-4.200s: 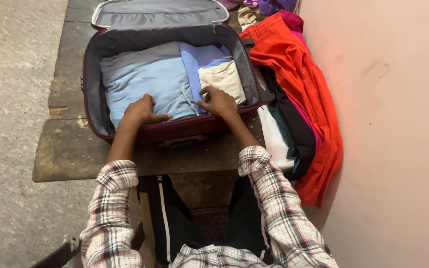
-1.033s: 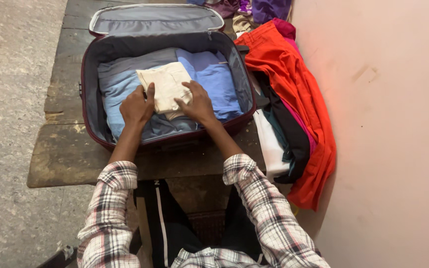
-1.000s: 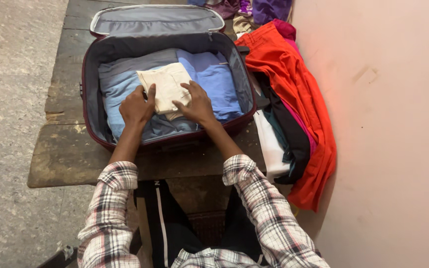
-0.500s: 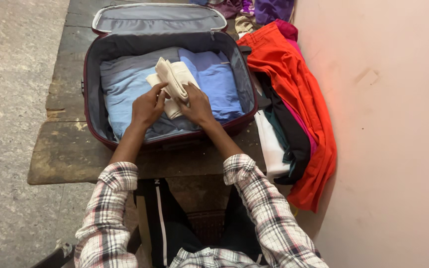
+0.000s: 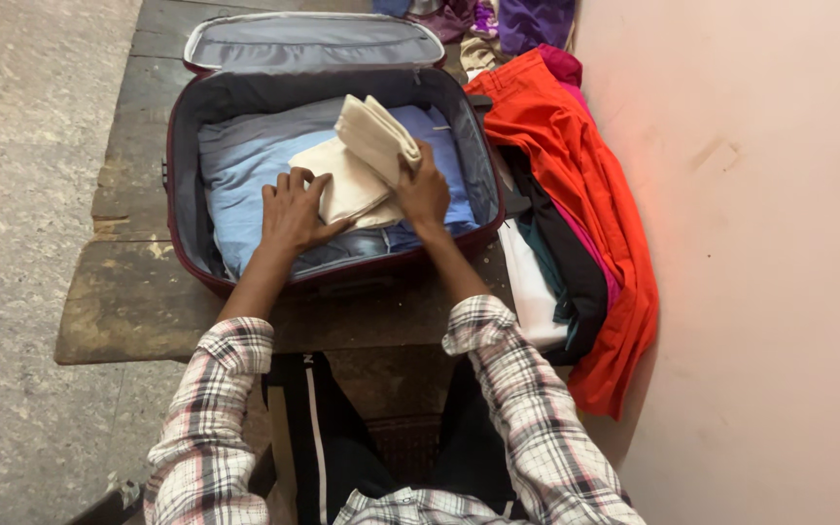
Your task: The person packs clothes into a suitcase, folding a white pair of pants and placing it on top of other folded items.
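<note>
The open maroon soft-sided suitcase [image 5: 187,194] sits on the worn wooden desk [image 5: 128,301]. The folded cream cotton garment [image 5: 362,165], flat a moment ago, now stands half lifted over blue shirts [image 5: 245,165]: right hand [image 5: 424,192] fingers grip its raised fold, apparently refolding, while the left hand [image 5: 292,209] presses flat, fingers spread.

My one view sits on the head, looking steeply down, close over the suitcase [image 5: 187,185] at twelve o'clock.

The purple clothes [image 5: 535,15] are cut off by the top edge; perhaps more lie beyond.
</note>
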